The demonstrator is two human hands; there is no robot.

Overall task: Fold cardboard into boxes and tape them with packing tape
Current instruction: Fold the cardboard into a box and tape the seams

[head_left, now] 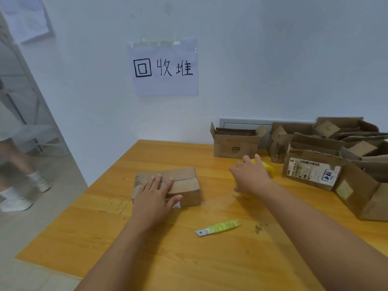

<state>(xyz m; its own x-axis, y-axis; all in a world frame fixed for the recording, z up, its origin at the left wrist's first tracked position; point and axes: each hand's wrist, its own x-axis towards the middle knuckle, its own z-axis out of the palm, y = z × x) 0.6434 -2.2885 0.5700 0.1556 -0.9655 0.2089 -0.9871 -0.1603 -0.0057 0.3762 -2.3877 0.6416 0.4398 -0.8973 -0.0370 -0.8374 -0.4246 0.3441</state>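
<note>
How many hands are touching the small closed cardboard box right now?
1. The left hand lies flat on the small closed cardboard box. The right hand is off to its right, over a yellow object.

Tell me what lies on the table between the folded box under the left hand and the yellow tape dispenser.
Nothing: the head view shows bare wooden table between the folded box and the yellow tape dispenser. The green box cutter lies nearer the camera.
</note>
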